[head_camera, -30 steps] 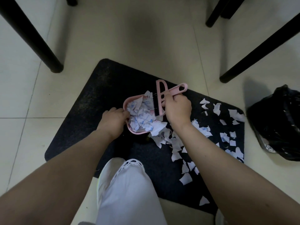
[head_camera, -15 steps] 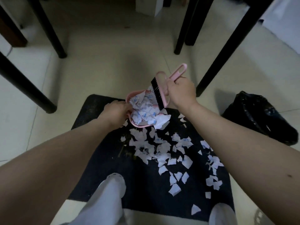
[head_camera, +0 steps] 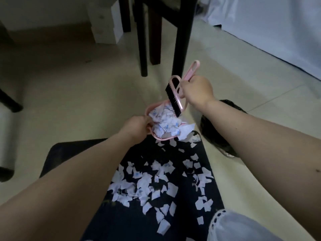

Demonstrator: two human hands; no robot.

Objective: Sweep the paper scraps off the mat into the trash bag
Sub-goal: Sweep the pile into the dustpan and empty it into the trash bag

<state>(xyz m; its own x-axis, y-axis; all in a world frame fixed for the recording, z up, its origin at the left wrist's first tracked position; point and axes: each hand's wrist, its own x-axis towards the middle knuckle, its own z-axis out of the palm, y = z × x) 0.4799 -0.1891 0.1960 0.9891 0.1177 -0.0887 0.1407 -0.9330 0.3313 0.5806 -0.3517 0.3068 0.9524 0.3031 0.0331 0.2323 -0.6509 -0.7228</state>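
Note:
My left hand (head_camera: 137, 127) grips a small pink dustpan (head_camera: 164, 138) heaped with white paper scraps, held in the air above the far edge of the black mat (head_camera: 187, 193). My right hand (head_camera: 197, 91) grips a pink hand brush (head_camera: 175, 94) by its handle, with the black bristles pointing down over the pan's far side. Several loose paper scraps (head_camera: 144, 185) still lie across the mat. The black trash bag (head_camera: 218, 141) sits on the floor to the right, mostly hidden behind my right forearm.
Dark chair or table legs (head_camera: 144, 49) stand just beyond the dustpan. A white box (head_camera: 106, 23) is at the back, and a white cloth (head_camera: 269, 32) hangs at the far right. A white-clad knee (head_camera: 234, 226) shows at the bottom right. Pale tiled floor surrounds the mat.
Both hands have lifted the loaded dustpan and brush off the mat and carried them up and to the right, toward the bag. The view has tilted up and forward.

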